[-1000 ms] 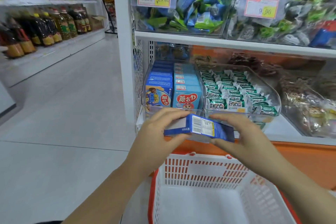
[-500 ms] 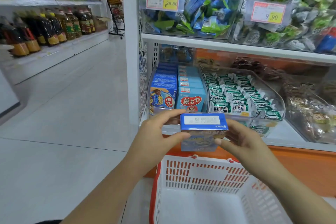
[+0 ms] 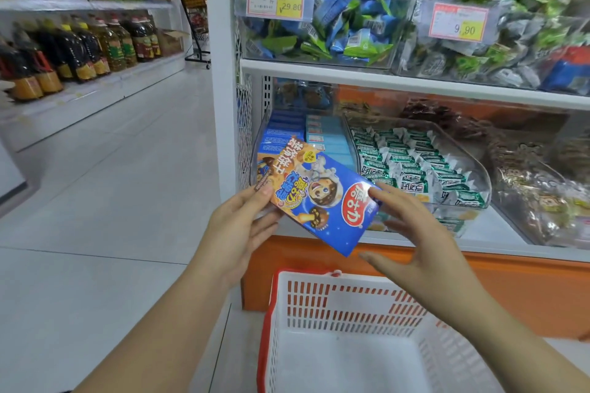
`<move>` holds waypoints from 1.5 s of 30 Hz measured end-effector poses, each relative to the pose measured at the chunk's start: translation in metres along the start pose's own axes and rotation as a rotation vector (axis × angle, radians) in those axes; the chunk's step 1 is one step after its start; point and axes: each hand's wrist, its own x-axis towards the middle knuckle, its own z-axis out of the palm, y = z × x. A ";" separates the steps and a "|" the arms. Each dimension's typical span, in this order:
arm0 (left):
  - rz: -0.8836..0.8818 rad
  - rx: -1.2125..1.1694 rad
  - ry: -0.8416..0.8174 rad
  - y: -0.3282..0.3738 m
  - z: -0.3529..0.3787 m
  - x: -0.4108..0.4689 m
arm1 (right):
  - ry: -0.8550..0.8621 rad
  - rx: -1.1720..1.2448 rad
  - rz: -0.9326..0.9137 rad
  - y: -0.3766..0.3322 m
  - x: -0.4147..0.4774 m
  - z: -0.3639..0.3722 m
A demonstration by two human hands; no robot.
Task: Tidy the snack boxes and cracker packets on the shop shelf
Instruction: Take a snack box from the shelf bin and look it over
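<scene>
A blue snack box [image 3: 322, 198] with a cartoon face and a red oval logo is tilted in front of the lower shelf, its printed front facing me. My left hand [image 3: 239, 233] grips its left end with thumb and fingers. My right hand [image 3: 418, 242] is spread, its fingertips touching the box's right edge. Behind the box, a clear bin [image 3: 265, 124] holds rows of dark blue and light blue snack boxes [image 3: 325, 134]. To the right, a second clear bin holds green-and-white cracker packets [image 3: 412, 163].
A red-and-white shopping basket [image 3: 344, 306] stands below my hands against the orange shelf base. The upper shelf carries bins of wrapped sweets [image 3: 332, 19] with price tags. More bagged snacks [image 3: 539, 191] lie at the right. Oil bottles [image 3: 79, 48] line the aisle at the left.
The box has turned from top-face-up to front-face-up and risen toward the shelf. My right hand has loosened from gripping it to only touching its edge.
</scene>
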 end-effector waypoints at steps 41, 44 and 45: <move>0.025 0.259 -0.104 -0.001 0.015 -0.011 | 0.155 0.559 0.463 0.002 0.016 -0.015; -0.117 0.125 -0.105 0.000 0.014 -0.009 | 0.015 0.497 0.310 -0.010 0.018 -0.021; -0.153 0.088 -0.103 0.000 0.014 -0.008 | -0.016 0.470 0.274 -0.012 0.018 -0.023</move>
